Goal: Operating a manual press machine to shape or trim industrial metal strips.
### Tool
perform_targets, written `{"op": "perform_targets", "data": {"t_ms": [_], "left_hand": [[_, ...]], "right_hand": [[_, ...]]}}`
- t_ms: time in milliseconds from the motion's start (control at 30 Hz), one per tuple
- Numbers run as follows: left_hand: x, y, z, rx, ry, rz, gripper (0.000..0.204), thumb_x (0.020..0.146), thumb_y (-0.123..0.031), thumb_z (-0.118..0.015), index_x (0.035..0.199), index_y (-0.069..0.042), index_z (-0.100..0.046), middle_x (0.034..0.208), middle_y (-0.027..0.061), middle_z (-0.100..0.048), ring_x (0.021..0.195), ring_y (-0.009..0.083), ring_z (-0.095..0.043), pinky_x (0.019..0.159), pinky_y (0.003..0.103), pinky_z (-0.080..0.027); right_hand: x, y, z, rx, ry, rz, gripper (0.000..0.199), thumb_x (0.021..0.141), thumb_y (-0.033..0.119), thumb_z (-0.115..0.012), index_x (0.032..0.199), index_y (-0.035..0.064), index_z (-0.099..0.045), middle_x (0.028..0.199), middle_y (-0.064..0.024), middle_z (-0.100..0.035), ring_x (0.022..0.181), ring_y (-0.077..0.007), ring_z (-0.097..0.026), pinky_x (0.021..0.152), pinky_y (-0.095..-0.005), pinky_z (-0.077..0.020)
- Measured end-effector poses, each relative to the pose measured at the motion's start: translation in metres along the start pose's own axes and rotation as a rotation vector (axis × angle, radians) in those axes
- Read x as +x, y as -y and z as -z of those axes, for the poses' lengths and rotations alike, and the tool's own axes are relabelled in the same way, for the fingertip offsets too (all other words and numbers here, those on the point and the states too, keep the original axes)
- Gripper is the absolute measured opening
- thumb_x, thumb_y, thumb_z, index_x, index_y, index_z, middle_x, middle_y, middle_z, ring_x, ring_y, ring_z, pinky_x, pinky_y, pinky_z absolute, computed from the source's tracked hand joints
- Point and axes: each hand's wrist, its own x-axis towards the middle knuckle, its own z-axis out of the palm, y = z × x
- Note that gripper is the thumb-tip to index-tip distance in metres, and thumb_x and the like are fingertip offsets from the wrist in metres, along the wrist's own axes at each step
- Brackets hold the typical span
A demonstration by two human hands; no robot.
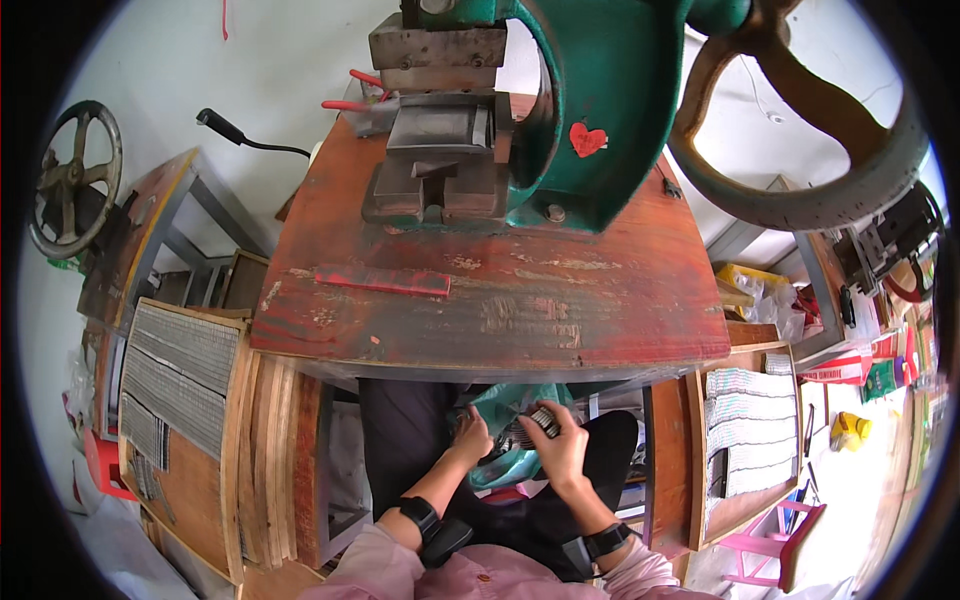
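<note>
Below the table's front edge, both my hands work over a green plastic bag (520,467) in my lap. My right hand (565,448) is closed round a short stack of thin metal pieces (543,421), with the thumb and fingers pressing on its sides. My left hand (471,438) is curled at the bag's left side. Its fingertips are partly hidden, and what they grip cannot be made out. More small dark metal pieces (512,437) show between the hands, at the bag's mouth.
A green hand press (625,110) with a big handwheel (800,205) stands on the worn red table (600,300). A red bar (383,281) lies on the tabletop. Wooden trays with rows of metal pieces flank me, one left (190,440) and one right (722,525). A pink stool (800,550) stands lower right.
</note>
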Motion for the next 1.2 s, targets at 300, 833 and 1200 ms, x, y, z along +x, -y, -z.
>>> {"op": "perform_targets", "data": {"t_ms": [300,833,1200], "left_hand": [[-0.114,-0.013,0.14,-0.359,-0.323,-0.46,0.036,0.082,-0.021,-0.067,0.111,-0.001,-0.058,0.103,0.0195,-0.063,0.099,0.0355,-0.061,0.083,0.043,-0.048],[-0.269,0.304,0.345,0.727,-1.08,0.46,0.046,0.078,-0.023,-0.067,0.117,-0.002,-0.055,0.124,0.0164,-0.052,0.125,0.0377,-0.038,0.104,0.054,-0.028],[-0.259,0.294,0.366,0.243,-0.991,0.657,0.046,0.067,-0.022,-0.073,0.106,0.0,-0.063,0.124,0.0202,-0.049,0.13,0.0402,-0.029,0.104,0.053,-0.027]], "right_hand": [[-0.002,-0.072,-0.017,-0.218,0.4,0.114,0.05,0.072,0.015,-0.077,0.111,-0.0072,-0.056,0.101,-0.0265,-0.063,0.094,-0.0394,-0.063,0.08,-0.0415,-0.0498],[0.014,-0.027,-0.032,-0.278,0.654,0.562,0.026,0.088,0.017,-0.061,0.102,-0.0037,-0.058,0.079,-0.0195,-0.066,0.07,-0.0364,-0.064,0.062,-0.042,-0.049],[0.006,-0.004,-0.032,-0.384,0.761,0.478,0.026,0.088,0.017,-0.06,0.104,-0.0037,-0.057,0.081,-0.0215,-0.066,0.074,-0.0406,-0.063,0.064,-0.0439,-0.0489]]}}
